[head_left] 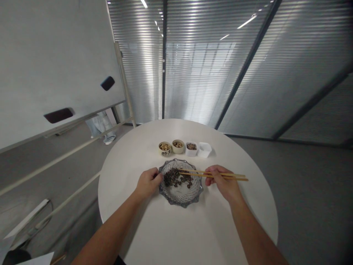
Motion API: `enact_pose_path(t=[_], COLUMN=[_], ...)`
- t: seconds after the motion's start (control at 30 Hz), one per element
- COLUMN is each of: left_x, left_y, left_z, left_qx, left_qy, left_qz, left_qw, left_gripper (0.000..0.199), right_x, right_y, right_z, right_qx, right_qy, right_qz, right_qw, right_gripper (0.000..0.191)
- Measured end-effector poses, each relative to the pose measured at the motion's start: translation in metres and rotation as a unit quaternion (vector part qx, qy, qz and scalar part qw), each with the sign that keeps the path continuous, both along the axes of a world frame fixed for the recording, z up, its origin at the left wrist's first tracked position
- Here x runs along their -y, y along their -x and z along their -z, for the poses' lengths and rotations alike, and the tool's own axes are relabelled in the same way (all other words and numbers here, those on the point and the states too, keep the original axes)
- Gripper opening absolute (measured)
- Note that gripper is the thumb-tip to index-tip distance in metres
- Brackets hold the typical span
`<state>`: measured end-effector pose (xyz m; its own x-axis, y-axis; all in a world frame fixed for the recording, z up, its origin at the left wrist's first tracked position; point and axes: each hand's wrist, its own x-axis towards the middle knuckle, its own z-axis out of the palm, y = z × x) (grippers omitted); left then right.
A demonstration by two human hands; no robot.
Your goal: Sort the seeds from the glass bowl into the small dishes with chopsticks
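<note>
A scalloped glass bowl (180,198) stands on the round white table, with a heap of small dark seeds or beans (173,178) toward its left and middle. My left hand (149,182) grips the bowl's left rim, thumb and fingers closed on it. In my right hand (220,179) is a pair of wooden chopsticks (197,173), held nearly level. Their tips are over the dark pieces inside the bowl; whether they pinch one is too small to tell.
Behind the bowl stand two round tubs, a left tub (164,151) and a second tub (178,149), both holding nut-like pieces. Beside them are a white cup (191,151) of brownish pieces and another white cup (204,151). A whiteboard (55,66) stands at left.
</note>
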<state>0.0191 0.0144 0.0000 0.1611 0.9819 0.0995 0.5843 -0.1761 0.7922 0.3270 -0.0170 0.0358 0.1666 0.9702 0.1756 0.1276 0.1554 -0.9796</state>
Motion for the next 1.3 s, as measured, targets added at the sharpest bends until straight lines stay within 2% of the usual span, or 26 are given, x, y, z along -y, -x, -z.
enact_pose_path(t=[0.17,0.47,0.77,1.3], left_x=[0.000,0.000,0.001,0.001], left_y=[0.000,0.000,-0.001,0.000], left_z=[0.000,-0.002,-0.003,-0.002], left_qx=[0.000,-0.002,0.002,-0.004], left_qy=[0.002,-0.003,0.003,0.004], left_qz=[-0.003,0.004,-0.004,-0.004], left_qw=[1.000,1.000,1.000,1.000], left_gripper=[0.028,0.028,0.028,0.029], right_x=[0.001,0.001,0.000,-0.006], right_y=[0.003,0.007,0.015,0.026], right_z=[-0.002,0.001,0.004,0.014], right_qx=[0.009,-0.041,-0.060,-0.040], right_qy=[-0.010,-0.046,-0.017,-0.009], right_qz=[0.003,0.025,-0.006,0.041], right_qw=[1.000,0.998,0.998,0.998], right_gripper=[0.045,0.047,0.049,0.052])
